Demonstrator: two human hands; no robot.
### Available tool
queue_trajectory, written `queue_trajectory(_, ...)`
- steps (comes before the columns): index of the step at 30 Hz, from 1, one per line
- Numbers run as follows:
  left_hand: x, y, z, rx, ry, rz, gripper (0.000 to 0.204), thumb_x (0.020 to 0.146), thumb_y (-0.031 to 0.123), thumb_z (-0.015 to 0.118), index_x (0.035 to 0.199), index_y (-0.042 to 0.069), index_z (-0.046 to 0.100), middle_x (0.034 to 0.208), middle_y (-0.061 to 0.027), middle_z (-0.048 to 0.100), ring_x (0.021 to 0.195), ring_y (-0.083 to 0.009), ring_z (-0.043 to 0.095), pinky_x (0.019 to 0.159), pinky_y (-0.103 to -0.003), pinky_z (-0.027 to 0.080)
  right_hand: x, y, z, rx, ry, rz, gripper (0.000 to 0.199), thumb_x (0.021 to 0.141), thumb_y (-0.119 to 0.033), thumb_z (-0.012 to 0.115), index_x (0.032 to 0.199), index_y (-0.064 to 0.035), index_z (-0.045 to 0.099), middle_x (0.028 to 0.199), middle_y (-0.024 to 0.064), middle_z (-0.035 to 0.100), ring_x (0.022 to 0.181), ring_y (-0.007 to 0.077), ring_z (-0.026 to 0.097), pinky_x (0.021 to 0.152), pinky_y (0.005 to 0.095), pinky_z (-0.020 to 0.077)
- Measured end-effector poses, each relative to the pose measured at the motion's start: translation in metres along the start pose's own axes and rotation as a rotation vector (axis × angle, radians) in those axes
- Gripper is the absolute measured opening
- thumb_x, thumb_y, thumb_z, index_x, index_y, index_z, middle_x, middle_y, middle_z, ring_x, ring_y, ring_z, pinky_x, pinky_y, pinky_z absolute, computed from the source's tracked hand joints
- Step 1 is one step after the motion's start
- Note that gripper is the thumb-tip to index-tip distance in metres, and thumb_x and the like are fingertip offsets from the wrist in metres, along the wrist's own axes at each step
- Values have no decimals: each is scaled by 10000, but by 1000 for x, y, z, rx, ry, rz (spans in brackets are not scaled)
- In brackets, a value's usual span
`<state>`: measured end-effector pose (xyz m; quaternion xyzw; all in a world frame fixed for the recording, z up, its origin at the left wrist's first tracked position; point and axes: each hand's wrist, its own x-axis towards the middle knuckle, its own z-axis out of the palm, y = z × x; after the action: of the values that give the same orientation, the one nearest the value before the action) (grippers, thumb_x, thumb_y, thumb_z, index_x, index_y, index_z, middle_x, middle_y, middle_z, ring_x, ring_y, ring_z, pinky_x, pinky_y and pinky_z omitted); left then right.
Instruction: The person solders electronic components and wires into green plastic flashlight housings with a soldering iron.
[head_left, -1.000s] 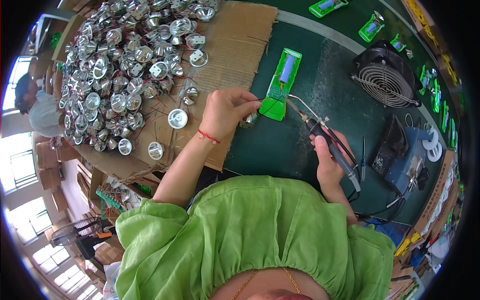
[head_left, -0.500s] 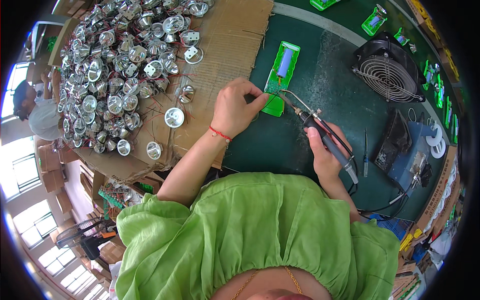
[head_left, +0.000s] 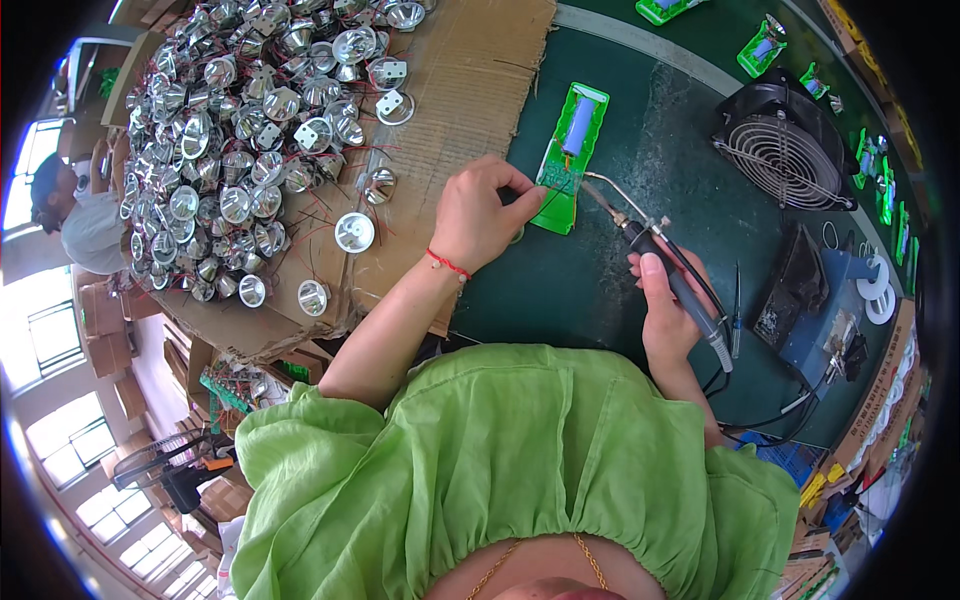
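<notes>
My right hand (head_left: 672, 300) is closed round the dark handle of a soldering iron (head_left: 668, 275), which has a thin metal feed tube along it. The iron's tip points up and left, just beside a small green circuit board (head_left: 560, 178). That board lies in a bright green plastic housing (head_left: 592, 110) with a blue-purple cylindrical battery (head_left: 578, 125) above it. My left hand (head_left: 478, 212) is pinched at the board's left side, with a thin dark wire (head_left: 546, 203) running from its fingertips to the board. What lies under the fingers is hidden.
Silvery lamp reflectors (head_left: 235, 160) with red and black wires heap on cardboard (head_left: 460, 90) at left. At right stand a black fan (head_left: 775, 150), a thin screwdriver (head_left: 737, 315) and a blue stand with white solder spools (head_left: 876, 290). More green housings (head_left: 762, 50) line the far edge.
The soldering iron's tip has drawn slightly right, away from the board. My left hand keeps its pinch beside the board. The whole view has shifted slightly.
</notes>
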<state>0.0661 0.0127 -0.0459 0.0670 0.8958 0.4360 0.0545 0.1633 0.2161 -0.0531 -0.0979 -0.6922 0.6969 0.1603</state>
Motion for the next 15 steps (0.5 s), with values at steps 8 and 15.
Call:
queue_trajectory(8, 3, 0, -1, 39, -7, 22, 229, 764, 246, 720, 748, 20, 686, 741, -93, 614, 660, -204, 598, 606, -326, 464, 1, 2, 0, -13, -20, 10, 224, 830, -34, 675, 1023, 57, 606, 836, 126, 684, 700, 110, 626, 637, 218, 495)
queue_trajectory(15, 17, 8, -10, 155, -177, -33, 287, 759, 277, 725, 745, -7, 686, 688, -103, 619, 606, -174, 596, 568, -313, 461, 6, 8, 9, -30, -40, 19, 195, 825, -48, 678, 985, 51, 628, 813, 99, 683, 718, 123, 638, 647, 228, 498)
